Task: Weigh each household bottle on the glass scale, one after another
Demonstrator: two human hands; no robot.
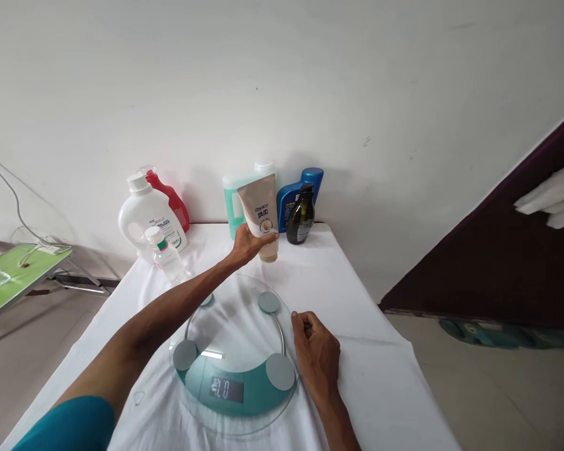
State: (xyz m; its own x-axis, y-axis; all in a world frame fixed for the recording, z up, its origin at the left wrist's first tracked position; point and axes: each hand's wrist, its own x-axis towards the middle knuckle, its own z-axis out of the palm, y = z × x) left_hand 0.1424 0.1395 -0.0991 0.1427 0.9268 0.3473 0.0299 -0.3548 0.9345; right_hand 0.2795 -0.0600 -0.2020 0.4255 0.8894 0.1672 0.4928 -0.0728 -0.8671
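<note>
My left hand (250,243) is stretched out over the far part of the table, its fingers wrapped round the lower half of a beige Rejoice tube (258,199). The tube stands cap down and leans slightly; whether its cap touches the cloth I cannot tell. Nearer to me lies a round glass scale (237,401) with grey foot pads and a lit display. Beside the scale's right edge, my right hand (316,347) rests in a loose fist on the white cloth, with nothing visible in it.
Behind the tube stands a green jug (232,203). A blue bottle (313,180) and a dark pump bottle (301,219) are to its right. At left are a white jug (145,210), a red bottle (173,199) and a clear bottle (169,258). The wall borders the white-clothed table (357,376).
</note>
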